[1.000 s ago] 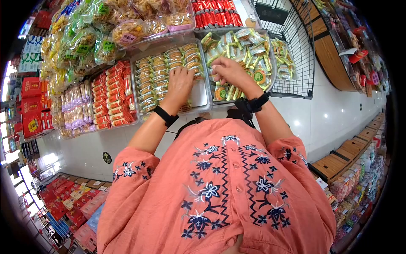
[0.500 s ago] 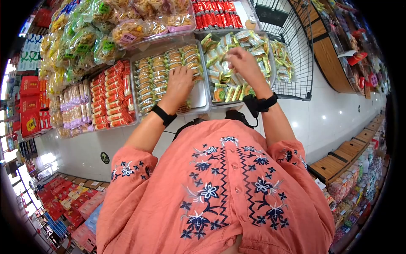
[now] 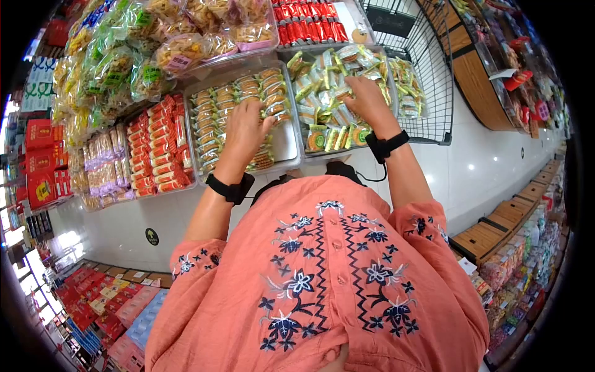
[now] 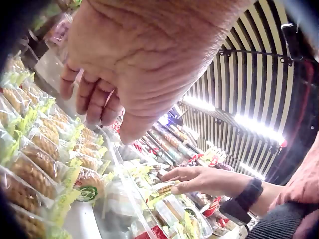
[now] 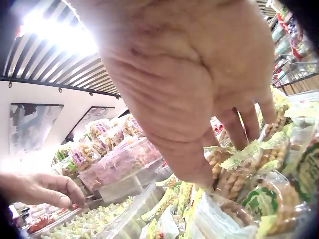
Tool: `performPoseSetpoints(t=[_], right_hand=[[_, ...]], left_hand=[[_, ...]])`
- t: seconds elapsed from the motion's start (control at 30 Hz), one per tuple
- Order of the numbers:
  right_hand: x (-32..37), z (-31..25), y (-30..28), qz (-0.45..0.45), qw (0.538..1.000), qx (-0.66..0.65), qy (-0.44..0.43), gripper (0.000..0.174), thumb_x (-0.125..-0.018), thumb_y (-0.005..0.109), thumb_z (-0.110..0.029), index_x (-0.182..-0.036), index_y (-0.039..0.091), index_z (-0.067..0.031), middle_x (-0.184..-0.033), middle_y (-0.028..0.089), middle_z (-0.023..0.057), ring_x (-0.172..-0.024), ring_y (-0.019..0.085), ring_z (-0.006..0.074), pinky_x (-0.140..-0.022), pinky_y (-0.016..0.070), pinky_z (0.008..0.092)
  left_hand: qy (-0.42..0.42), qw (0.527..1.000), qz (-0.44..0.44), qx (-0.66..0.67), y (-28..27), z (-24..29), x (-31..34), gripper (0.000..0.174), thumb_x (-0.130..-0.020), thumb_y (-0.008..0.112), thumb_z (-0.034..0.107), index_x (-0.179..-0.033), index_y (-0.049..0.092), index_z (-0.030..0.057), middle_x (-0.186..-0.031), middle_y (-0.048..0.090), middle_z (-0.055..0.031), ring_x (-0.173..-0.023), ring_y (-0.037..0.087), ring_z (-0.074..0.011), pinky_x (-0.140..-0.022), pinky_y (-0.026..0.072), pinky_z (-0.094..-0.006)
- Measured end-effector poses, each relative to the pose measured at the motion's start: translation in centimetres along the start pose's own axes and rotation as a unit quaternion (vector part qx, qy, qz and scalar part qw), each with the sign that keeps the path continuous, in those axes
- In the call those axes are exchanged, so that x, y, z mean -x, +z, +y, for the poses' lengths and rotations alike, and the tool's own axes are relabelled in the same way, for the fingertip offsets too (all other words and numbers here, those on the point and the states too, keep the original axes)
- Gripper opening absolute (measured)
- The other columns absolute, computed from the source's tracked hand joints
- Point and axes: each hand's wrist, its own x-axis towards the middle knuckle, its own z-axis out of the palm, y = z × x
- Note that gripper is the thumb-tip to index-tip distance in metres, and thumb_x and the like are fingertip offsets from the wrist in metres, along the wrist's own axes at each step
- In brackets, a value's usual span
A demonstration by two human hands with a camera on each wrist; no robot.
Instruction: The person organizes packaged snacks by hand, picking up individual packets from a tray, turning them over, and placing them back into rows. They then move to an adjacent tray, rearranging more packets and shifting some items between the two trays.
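Left hand, fingers loosely bent, is over rowed packets; right hand, fingers apart, over piled packets.

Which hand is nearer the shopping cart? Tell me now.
Right. In the head view, the right hand is over the piled packets, beside the shopping cart; the left hand is farther away, over the rowed packets.

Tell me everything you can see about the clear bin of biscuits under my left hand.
The clear bin looks like plastic, open-topped and roughly rectangular. Brown biscuits, individually wrapped with yellow-green edges, stand in four columns; the near right part shows bare pale bottom. It sits between red-wrapped rolls and jumbled yellow-green packets. The left hand is over it; whether they touch is unclear.
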Motion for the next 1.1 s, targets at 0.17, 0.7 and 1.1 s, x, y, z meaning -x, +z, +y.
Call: performPoseSetpoints(t=[0.17,0.7,1.1], right_hand=[[-0.9,1.0,-0.3,-0.043,0.998,-0.038,0.001,0.035,-0.083,0.077,-0.022,-0.111,0.068,-0.0036,-0.105,0.069,0.0211,-0.103,0.064,0.0391,-0.091,0.0506,0.0468],[-2.4,-6.6,-4.7,-0.194,0.725,-0.630,0.197,0.035,-0.101,0.067,-0.041,-0.102,0.066,-0.0062,-0.092,0.072,0.0062,-0.075,0.071,0.0142,-0.073,0.0607,0.0290],[-2.5,-8.7,-2.4,-0.273,0.720,-0.616,0.167,0.028,-0.103,0.065,-0.028,-0.115,0.065,-0.0029,-0.101,0.071,0.0060,-0.083,0.072,0.0125,-0.074,0.0619,0.0277]], left_hand=[[-0.011,0.999,-0.009,0.040,1.2,-0.4,0.6,0.036,-0.090,0.075,0.025,-0.115,0.064,0.0015,-0.114,0.066,-0.0186,-0.110,0.059,-0.0388,-0.094,0.0458,-0.0487],[-0.160,0.792,-0.108,0.578,-0.7,4.7,-3.9,0.049,-0.105,0.061,0.029,-0.142,0.049,-0.0019,-0.116,0.068,-0.0112,-0.103,0.068,-0.0187,-0.083,0.0584,-0.0340],[-0.200,0.773,-0.049,0.601,-0.3,2.8,-3.3,0.041,-0.105,0.062,0.033,-0.129,0.057,-0.0002,-0.104,0.066,-0.0048,-0.085,0.060,-0.0090,-0.066,0.0529,-0.0245]])
